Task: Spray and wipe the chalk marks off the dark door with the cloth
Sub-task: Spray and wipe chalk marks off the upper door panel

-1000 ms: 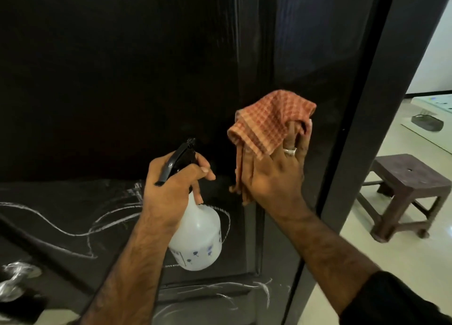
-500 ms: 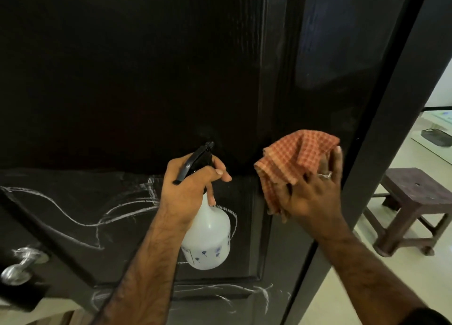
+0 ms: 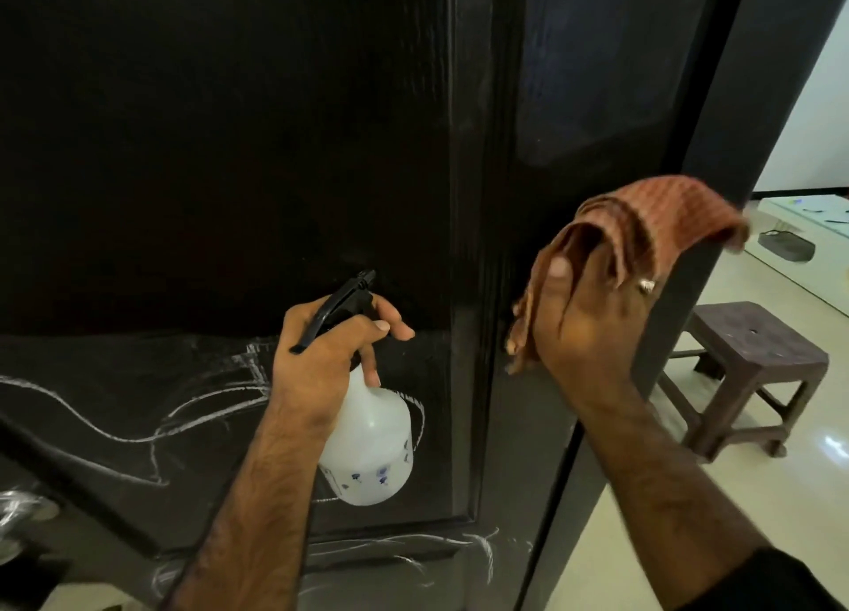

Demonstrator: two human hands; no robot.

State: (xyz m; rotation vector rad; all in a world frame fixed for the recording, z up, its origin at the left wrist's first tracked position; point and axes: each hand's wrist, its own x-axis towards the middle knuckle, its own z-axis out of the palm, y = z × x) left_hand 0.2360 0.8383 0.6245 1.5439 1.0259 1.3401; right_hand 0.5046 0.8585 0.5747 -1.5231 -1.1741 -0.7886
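The dark door point(image 3: 229, 151) fills most of the view. White chalk marks point(image 3: 138, 431) curl across its lower panel and along the bottom rail. My left hand point(image 3: 321, 358) grips the neck of a white spray bottle point(image 3: 367, 449) with a black trigger head, its nozzle pointing at the door. My right hand point(image 3: 592, 330) holds a folded orange checked cloth point(image 3: 652, 215) near the door's right edge, thumb hooked around the cloth. The cloth drapes over my fingers and looks lifted slightly off the surface.
A metal door handle point(image 3: 23, 514) shows at the lower left. Past the door's edge stands a brown plastic stool point(image 3: 753, 348) on a pale tiled floor. A white low table point(image 3: 808, 238) with a dark item on it sits further back.
My right hand has moved the cloth from the door's middle stile rightward to its edge. The cloth now hangs folded over my fingers. The left hand and the bottle kept their place.
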